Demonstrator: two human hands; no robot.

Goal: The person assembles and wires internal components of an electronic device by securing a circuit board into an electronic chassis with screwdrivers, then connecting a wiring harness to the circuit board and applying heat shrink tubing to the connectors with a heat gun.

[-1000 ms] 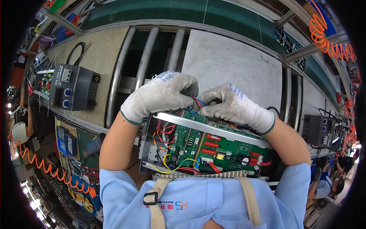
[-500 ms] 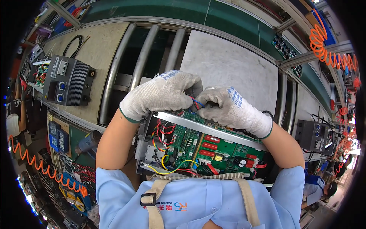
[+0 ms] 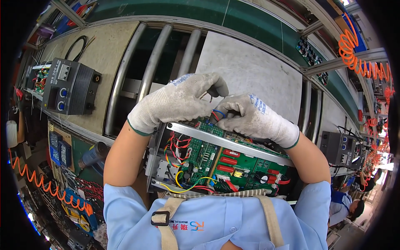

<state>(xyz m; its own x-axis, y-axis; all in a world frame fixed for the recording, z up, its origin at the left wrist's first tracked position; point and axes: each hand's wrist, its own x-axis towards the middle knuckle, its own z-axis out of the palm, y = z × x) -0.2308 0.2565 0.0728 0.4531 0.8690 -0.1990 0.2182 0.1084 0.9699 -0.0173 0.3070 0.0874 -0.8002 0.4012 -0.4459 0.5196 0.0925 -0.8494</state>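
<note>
An open electronics chassis (image 3: 225, 139) with green circuit boards, red parts and coloured wires lies in front of my body. Both hands wear grey-white knit gloves above its far rail. My right hand (image 3: 254, 118) pinches a red and blue wire pair (image 3: 217, 113) between thumb and fingers. To its left, my left hand (image 3: 179, 100) is curved over the same spot, with a gap between its thumb and raised forefinger. Its thumb is close to the wires; whether it touches them is hidden. The wires' lower ends disappear behind the right glove and the rail.
A grey boxed machine (image 3: 73, 87) stands at the left on a beige board, and another machine (image 3: 339, 146) at the right. Beyond my hands are metal rollers (image 3: 156, 62) and a pale flat board (image 3: 254, 62). An orange coiled hose (image 3: 350, 50) hangs upper right. A power tool (image 3: 93, 154) lies lower left.
My left forefinger has lifted and spread from the thumb, opening a gap beside the wires. My right hand stays nearly in place with the wires pinched.
</note>
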